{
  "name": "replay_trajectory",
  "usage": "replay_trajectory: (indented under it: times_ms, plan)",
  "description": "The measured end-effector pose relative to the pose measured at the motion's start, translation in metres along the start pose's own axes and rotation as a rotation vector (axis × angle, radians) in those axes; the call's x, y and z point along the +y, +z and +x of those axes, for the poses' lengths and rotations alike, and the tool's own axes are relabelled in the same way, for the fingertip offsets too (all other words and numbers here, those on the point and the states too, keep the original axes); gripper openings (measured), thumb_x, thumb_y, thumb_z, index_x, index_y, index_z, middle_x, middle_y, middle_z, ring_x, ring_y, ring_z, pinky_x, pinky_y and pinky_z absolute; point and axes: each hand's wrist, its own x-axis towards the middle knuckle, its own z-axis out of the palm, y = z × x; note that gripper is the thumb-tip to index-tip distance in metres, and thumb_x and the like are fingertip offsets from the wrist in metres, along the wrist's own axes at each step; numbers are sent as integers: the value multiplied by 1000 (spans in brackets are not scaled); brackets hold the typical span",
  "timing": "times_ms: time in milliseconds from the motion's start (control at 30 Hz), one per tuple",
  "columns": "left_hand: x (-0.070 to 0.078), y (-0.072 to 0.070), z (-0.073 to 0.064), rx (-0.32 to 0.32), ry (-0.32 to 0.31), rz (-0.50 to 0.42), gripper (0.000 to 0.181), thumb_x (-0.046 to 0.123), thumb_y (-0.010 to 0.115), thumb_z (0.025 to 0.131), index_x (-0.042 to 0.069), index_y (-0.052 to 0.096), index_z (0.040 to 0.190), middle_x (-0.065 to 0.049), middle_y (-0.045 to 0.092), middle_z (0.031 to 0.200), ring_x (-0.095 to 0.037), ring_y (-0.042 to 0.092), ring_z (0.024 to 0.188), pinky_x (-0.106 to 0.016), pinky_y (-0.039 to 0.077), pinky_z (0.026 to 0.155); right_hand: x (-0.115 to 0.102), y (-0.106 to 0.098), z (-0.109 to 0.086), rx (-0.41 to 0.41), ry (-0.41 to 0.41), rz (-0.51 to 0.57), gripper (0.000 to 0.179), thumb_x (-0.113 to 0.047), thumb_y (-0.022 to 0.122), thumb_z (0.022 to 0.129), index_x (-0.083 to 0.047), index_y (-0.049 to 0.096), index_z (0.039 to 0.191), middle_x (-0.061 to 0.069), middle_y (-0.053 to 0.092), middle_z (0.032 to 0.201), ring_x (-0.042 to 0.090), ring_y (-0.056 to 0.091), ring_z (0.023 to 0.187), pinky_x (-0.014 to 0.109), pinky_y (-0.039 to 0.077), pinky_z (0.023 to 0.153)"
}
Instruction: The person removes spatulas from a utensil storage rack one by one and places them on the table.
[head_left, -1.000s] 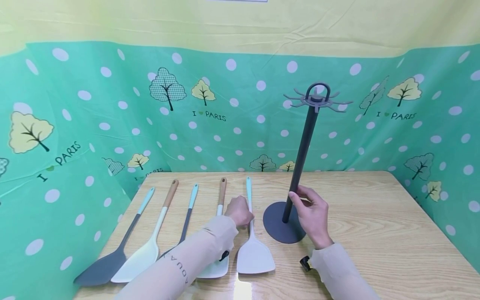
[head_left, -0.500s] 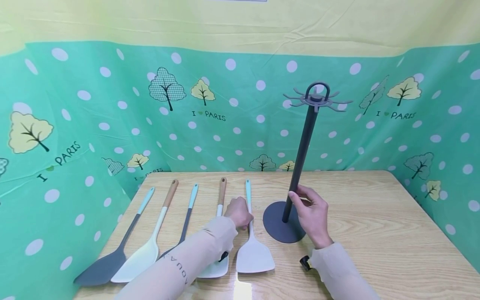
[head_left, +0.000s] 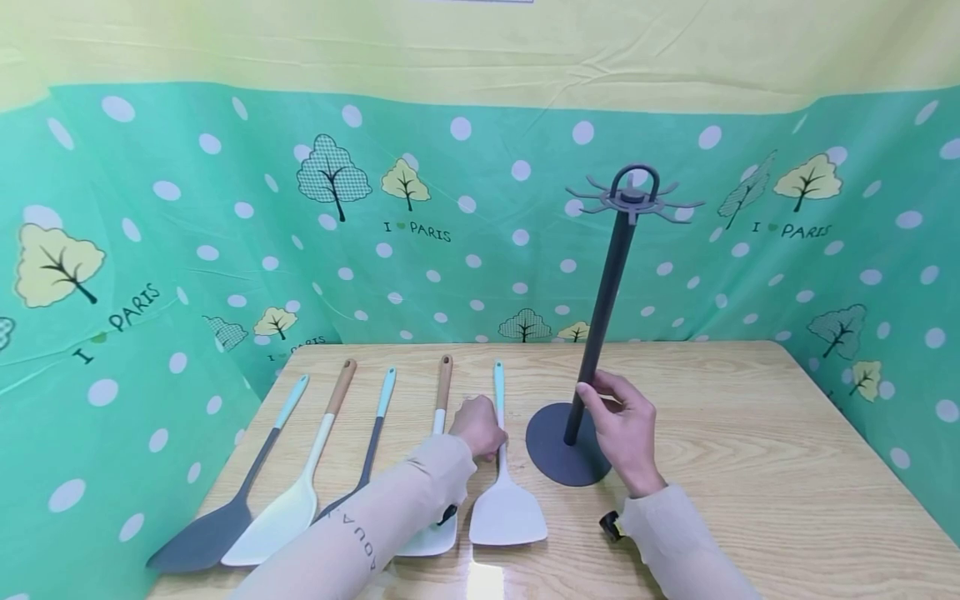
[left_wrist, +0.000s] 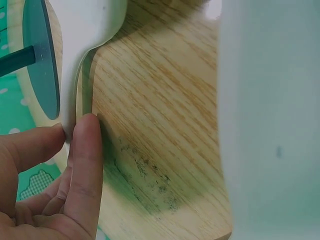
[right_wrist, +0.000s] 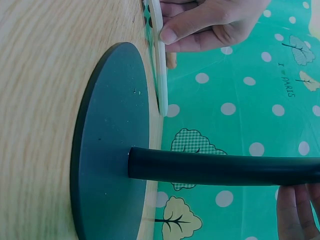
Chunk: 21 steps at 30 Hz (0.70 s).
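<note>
In the head view my left hand (head_left: 478,427) pinches the shaft of a white spatula (head_left: 508,515) with a mint handle tip. The left wrist view shows thumb and fingers on either side of that white shaft (left_wrist: 70,105), close over the table. My right hand (head_left: 624,425) holds the lower pole of a dark utensil stand (head_left: 603,308), thumb in front and fingers behind. The stand is upright on its round base (head_left: 551,442), just right of the spatula. At its top are a ring of hooks (head_left: 633,198) and a loop handle, with nothing hanging there.
Left of the held spatula, several more turners lie in a row: a grey one (head_left: 210,533), a white one (head_left: 281,517) with a wooden handle, a dark-shafted one (head_left: 372,442), and another wooden-handled one (head_left: 444,383). A patterned green curtain (head_left: 480,250) stands behind the wooden table (head_left: 750,467).
The white spatula has shifted slightly in the left hand: its handle tip is a little lower in view and its blade a touch further left. The right hand and stand stay put.
</note>
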Motion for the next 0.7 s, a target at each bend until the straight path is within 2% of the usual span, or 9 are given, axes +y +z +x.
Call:
replay_trajectory:
  times_ms: [100,300,400,533,633,700]
  plan:
    - [0,1,0,3,12,15,21,4,69,81,3,57,64,-7,60,48,-18,64,46,-18,38,34,0,-1,0,3,3,-1,22,-6,70,86,-1,70,108,9,68,93,10,65,84,19,54,74]
    - [0,1,0,-5,42,32,22,7,69,82,4,58,63,-6,59,45,-19,63,45,-20,40,37,-1,-3,-1,4,6,-13,22,-6,70,86,-2,70,108,9,69,94,8,64,84,19,54,74]
    - [0,0,-2,-18,58,46,26,10,68,84,5,58,61,-5,57,44,-18,61,42,-20,38,36,-2,-5,-1,0,20,-31,22,-7,71,86,-2,70,108,8,69,95,7,63,85,20,54,75]
    - [2,-9,-3,2,104,90,39,19,68,86,11,48,53,3,42,39,-10,44,35,-20,30,35,-7,-7,-1,-8,64,-38,25,-10,70,87,-4,69,111,7,68,98,8,62,89,20,53,77]
    - [5,-19,-6,25,165,113,44,23,68,87,11,43,53,5,31,44,-9,30,38,-21,25,37,-11,-11,-2,-8,89,-35,28,-11,70,87,-3,67,114,8,68,103,8,61,92,20,53,77]
    - [7,-28,-9,42,209,127,36,25,67,88,7,53,61,3,42,52,-9,36,44,-23,33,41,-15,-15,-2,-8,82,-37,29,-10,69,87,-2,67,115,10,67,105,8,62,93,20,52,78]
